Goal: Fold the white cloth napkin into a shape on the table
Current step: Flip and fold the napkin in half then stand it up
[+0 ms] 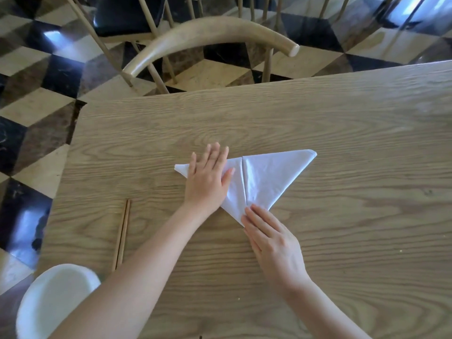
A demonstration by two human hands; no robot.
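Note:
The white cloth napkin [266, 177] lies flat on the wooden table [342, 123], folded into a triangle that points toward me, with a crease running down its middle. My left hand [208, 178] rests palm down on the napkin's left flap, fingers spread and flat. My right hand [271, 241] presses its fingertips on the near tip of the triangle. Neither hand grips the cloth. The left flap is partly hidden under my left hand.
A pair of wooden chopsticks [121, 234] lies left of my left forearm. A white bowl [52, 302] sits at the table's near left corner. A wooden chair [210, 33] stands behind the far edge. The table's left edge is close to the bowl.

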